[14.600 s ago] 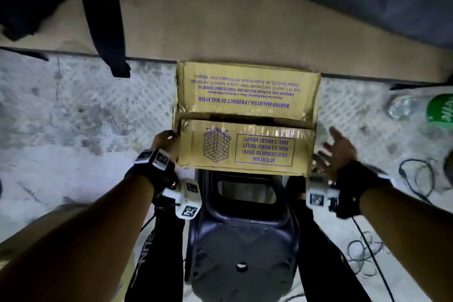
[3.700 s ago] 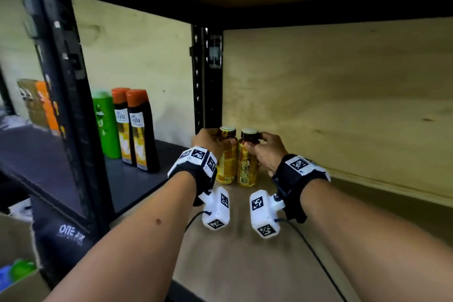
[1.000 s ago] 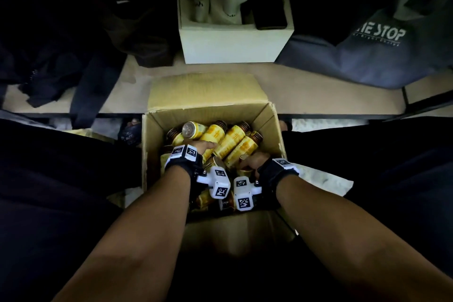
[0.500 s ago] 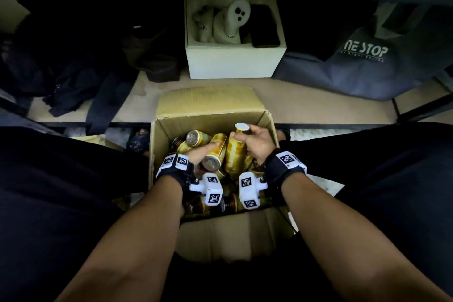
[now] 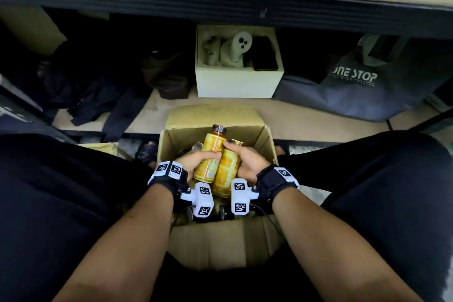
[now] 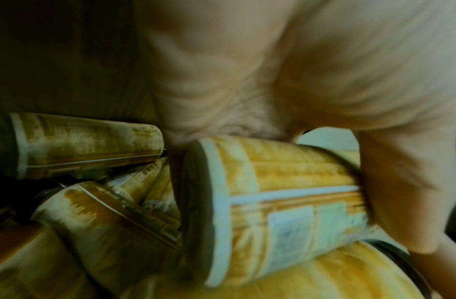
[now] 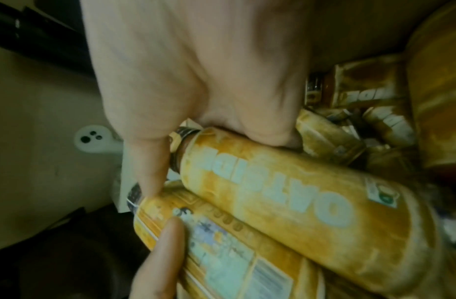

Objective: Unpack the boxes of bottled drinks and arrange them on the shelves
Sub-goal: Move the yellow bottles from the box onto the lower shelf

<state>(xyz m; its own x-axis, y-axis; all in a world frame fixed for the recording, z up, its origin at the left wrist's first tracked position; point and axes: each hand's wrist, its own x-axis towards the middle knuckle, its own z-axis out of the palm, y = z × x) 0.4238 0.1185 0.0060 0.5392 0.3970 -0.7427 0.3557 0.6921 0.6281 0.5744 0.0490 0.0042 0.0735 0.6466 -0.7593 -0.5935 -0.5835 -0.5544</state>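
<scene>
An open cardboard box [image 5: 266,141] stands between my knees, with several yellow bottles [image 6: 80,141] lying loose inside. My left hand [image 5: 197,162] grips one yellow bottle [image 5: 212,154] round its body, cap pointing away from me. My right hand [image 5: 247,162] grips a second yellow bottle [image 5: 228,167] labelled OATSIDE [image 7: 298,202]. The two bottles are pressed side by side just above the box. In the left wrist view the held bottle [image 6: 285,202] shows its base. In the right wrist view my right thumb [image 7: 150,161] lies by the neck of its bottle.
Beyond the box, a low shelf board carries a white box [image 5: 239,83] with a white device and a black phone, a grey "ONE STOP" bag [image 5: 355,91] at the right and dark clothes [image 5: 98,95] at the left. A black shelf rail [image 5: 220,0] runs overhead. My black-clad legs flank the box.
Both hands reached into the box, each took one bottle, and have lifted them up and together. The bottles now sit higher and closer to upright than half a second ago.
</scene>
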